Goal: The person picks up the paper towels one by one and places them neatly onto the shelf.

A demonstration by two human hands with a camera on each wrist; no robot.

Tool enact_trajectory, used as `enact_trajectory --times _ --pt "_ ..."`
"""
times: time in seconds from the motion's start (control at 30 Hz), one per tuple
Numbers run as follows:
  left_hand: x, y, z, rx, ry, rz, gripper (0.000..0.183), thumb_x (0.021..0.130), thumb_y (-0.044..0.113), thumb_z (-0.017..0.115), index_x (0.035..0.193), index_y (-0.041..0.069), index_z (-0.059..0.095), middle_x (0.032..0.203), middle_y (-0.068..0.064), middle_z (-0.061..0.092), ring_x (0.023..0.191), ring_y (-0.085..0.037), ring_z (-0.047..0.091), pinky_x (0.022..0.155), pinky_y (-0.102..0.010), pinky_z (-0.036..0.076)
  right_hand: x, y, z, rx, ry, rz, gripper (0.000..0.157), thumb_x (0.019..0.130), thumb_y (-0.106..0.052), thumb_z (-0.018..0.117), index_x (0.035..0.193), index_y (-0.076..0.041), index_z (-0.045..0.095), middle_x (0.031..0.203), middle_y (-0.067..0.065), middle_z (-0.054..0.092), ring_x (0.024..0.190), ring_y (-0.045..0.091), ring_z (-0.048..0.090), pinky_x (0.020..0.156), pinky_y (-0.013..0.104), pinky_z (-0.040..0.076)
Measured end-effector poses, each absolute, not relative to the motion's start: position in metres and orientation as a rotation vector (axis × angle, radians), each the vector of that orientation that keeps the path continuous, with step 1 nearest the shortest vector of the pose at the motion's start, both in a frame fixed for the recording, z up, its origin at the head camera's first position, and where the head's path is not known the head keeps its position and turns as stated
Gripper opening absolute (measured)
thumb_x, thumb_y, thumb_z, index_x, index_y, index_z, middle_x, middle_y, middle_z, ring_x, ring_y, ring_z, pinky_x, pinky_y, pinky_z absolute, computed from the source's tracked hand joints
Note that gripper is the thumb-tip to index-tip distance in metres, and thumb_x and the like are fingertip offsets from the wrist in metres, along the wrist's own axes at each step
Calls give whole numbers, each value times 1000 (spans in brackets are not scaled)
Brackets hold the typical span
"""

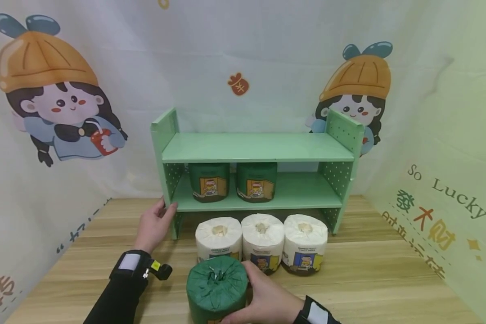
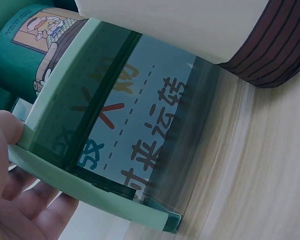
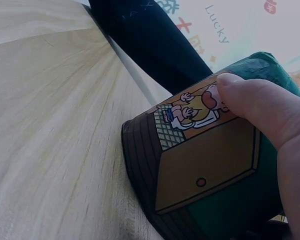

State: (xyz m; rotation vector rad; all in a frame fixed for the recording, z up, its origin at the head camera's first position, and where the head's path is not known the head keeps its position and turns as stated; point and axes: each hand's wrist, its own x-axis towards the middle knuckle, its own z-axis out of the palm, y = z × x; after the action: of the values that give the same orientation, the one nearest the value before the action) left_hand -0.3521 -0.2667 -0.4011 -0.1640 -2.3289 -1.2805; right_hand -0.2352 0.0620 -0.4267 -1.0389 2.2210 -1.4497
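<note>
My right hand (image 1: 269, 297) grips a green-wrapped toilet roll (image 1: 216, 285) by its side, close to the table's front. In the right wrist view the thumb presses on the printed picture of this toilet roll (image 3: 210, 170), whose base is near the wood. My left hand (image 1: 155, 225) holds the left side panel of a mint green two-tier shelf (image 1: 259, 147). Seen from the left wrist, the thumb of the left hand (image 2: 20, 190) lies on one face of the panel and the fingers curl behind it. Two green toilet rolls (image 1: 209, 182) stand on the lower tier, towards its left.
Three white-wrapped toilet rolls (image 1: 263, 234) stand in a row on the wooden table (image 1: 372, 270), in front of the shelf. The nearest white rolls are right behind the held green one. A printed cloth (image 1: 227, 54) hangs behind and at both sides.
</note>
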Motion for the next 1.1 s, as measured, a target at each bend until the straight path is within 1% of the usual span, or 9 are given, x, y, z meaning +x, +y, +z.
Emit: enact_trajectory --times 0.1,0.2,0.27,0.37,0.43,0.57,0.63,0.87,1.1 --pt "-353 -267 -401 -156 -2335 -1277 56 103 44 52 149 13 43 139 -18 50 118 -31 53 93 -53 49 -235 63 -426 -1035 2185 -1465 82 78 -31 87 139 -29 31 136 -10 44 125 10 40 106 48 32" --pt "-353 -267 -401 -151 -2341 -1276 57 103 45 52 149 14 43 140 -18 49 118 -31 53 94 -53 49 -235 63 -426 -1024 2184 -1456 83 79 -32 86 140 -28 30 135 -11 46 124 10 42 106 47 32" --pt "-353 -268 -401 -145 -2344 -1274 57 103 46 52 149 14 43 140 -18 49 118 -30 53 94 -52 49 -235 64 -426 -1028 2174 -1454 86 79 -33 86 142 -28 27 137 -11 45 125 10 41 105 46 32" --pt "-352 -268 -401 -142 -2343 -1280 57 103 46 52 149 14 43 140 -18 49 119 -30 53 94 -51 49 -237 63 -427 -1052 2123 -1478 94 80 -31 85 148 -29 20 141 -10 41 128 10 38 106 46 31" --pt "-352 -268 -401 -148 -2339 -1280 57 103 46 52 149 13 43 140 -18 49 119 -29 52 94 -51 49 -237 63 -427 -1070 2110 -1480 96 81 -30 85 149 -31 19 142 -11 40 128 11 38 106 47 32" --pt "-353 -268 -402 -158 -2332 -1279 57 103 46 52 149 13 43 140 -18 49 119 -29 52 94 -51 49 -238 63 -428 -1086 2135 -1462 89 80 -30 85 146 -33 25 140 -11 42 127 10 39 106 49 33" --pt "-354 -268 -403 -164 -2331 -1282 57 103 46 52 149 13 43 140 -18 49 119 -29 52 94 -51 49 -237 63 -428 -1083 2137 -1459 85 80 -29 86 143 -34 28 139 -11 43 126 10 40 106 48 33" --pt "-354 -268 -403 -175 -2330 -1290 56 103 45 52 149 14 43 141 -17 49 118 -30 53 93 -52 49 -237 64 -426 -1075 2137 -1455 81 79 -29 86 139 -33 30 137 -11 44 125 10 41 105 45 33" --pt "-353 -267 -403 -165 -2338 -1283 55 103 44 52 149 14 42 141 -17 48 118 -30 53 93 -52 49 -237 66 -426 -1157 2083 -1467 82 81 -22 85 140 -29 28 140 -8 41 127 12 40 107 36 31"
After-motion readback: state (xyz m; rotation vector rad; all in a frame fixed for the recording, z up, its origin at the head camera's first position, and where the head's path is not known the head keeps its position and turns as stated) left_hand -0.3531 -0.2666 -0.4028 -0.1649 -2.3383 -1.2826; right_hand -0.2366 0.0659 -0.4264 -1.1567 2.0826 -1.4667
